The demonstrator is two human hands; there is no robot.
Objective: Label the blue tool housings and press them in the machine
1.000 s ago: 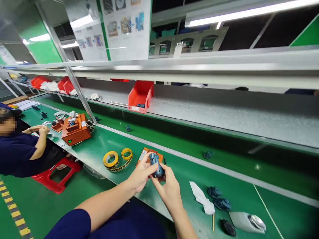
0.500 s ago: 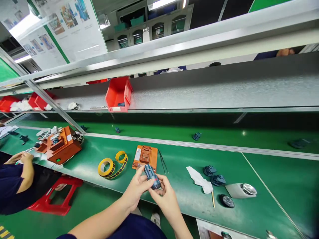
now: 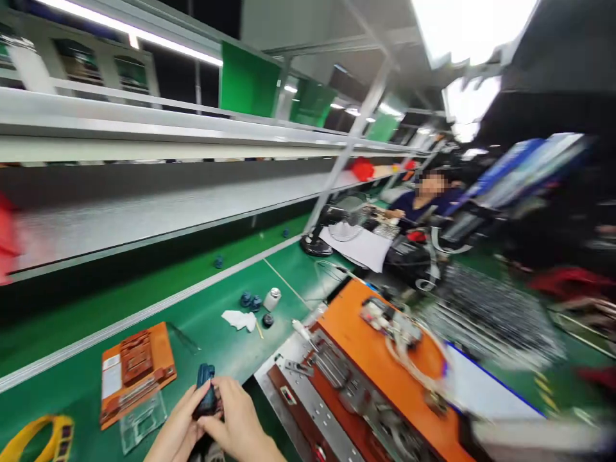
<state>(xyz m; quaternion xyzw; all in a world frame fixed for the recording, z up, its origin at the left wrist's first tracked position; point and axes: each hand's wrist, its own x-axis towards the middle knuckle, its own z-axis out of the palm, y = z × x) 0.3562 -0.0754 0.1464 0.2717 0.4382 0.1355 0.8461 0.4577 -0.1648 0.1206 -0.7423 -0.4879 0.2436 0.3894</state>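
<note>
A dark blue, roughly cylindrical plastic part is held upright between my two hands at the table's near edge. My left hand wraps its fingers round the left side. On the other side, my right hand closes its thumb and fingers on the part. The lower end is hidden by the fingers. Left of the hands lies an orange fixture with a raised block, and a clear plastic plate overlaps its front. Dark tweezers rest beside the fixture.
A crumpled white wipe, a thin stick, blue parts, a white bottle-like body and a black round piece lie farther off. Yellow tape is at left. An orange machine stands right; another person sits beyond.
My view has swung to the right, bringing the orange machine and another person into sight. Both hands still hold the blue part, now turned more upright and more covered by fingers.
</note>
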